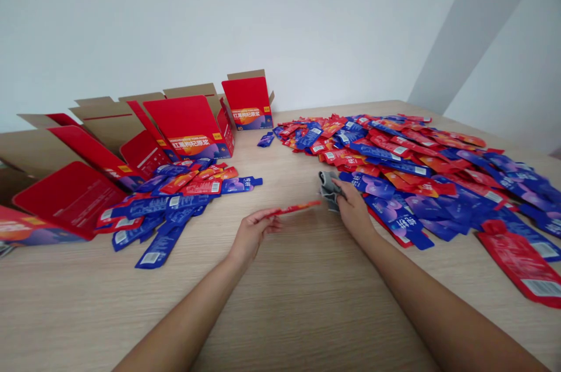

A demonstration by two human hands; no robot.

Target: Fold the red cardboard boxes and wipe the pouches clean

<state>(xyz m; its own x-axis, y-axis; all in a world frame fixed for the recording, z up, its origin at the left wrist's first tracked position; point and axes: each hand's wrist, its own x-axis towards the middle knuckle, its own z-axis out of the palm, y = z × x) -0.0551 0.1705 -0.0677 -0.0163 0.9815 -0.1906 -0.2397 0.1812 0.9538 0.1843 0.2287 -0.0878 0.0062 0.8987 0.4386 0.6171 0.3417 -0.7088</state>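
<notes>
In the middle of the head view my left hand [253, 234] pinches one end of a red sachet [294, 208], which I see nearly edge-on above the table. My right hand [352, 204] is closed on a bunched grey cloth [329, 191], close to the sachet's far end; whether the two touch I cannot tell. Just right of my right hand begins a big heap of red and blue sachets [394, 150]. A smaller pile of sachets [175, 200] lies to the left of my left hand, with several blue ones fanned toward me.
Open red cardboard boxes stand along the left, among them a front box [65, 202], a middle box [193, 127] and a back box [248, 100]. One blue sachet [265, 139] lies near the back box. A red sachet [521, 261] rests at the heap's near right. Behind the wooden table [280, 302] rises a pale wall.
</notes>
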